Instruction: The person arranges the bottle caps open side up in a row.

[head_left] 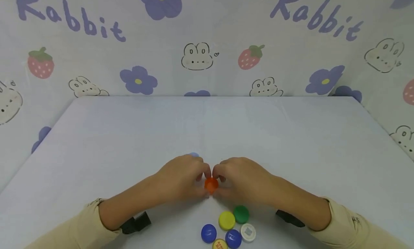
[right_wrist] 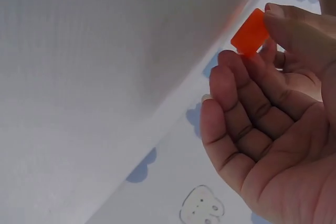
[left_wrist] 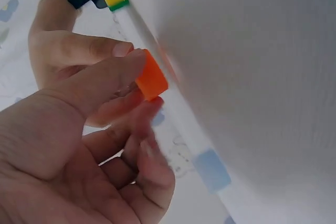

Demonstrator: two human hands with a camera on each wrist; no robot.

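An orange bottle cap (head_left: 211,185) is pinched between both hands, just above the white table. My left hand (head_left: 182,179) grips its left side with thumb and forefinger; the left wrist view shows the thumb on one edge of the cap (left_wrist: 152,75) and a fingertip at the other. From the opposite side my right hand (head_left: 244,180) holds the cap (right_wrist: 250,32) with thumb and forefinger, its other fingers loosely bent. Past the left hand lies a light blue cap (head_left: 194,154), mostly hidden in the head view.
Close to the near table edge sit a green cap (head_left: 241,214), a yellow cap (head_left: 227,220), two dark blue caps (head_left: 208,234), a white cap (head_left: 248,232) and a patterned yellow cap (head_left: 220,244). A printed curtain (head_left: 223,30) stands behind the table (head_left: 129,130).
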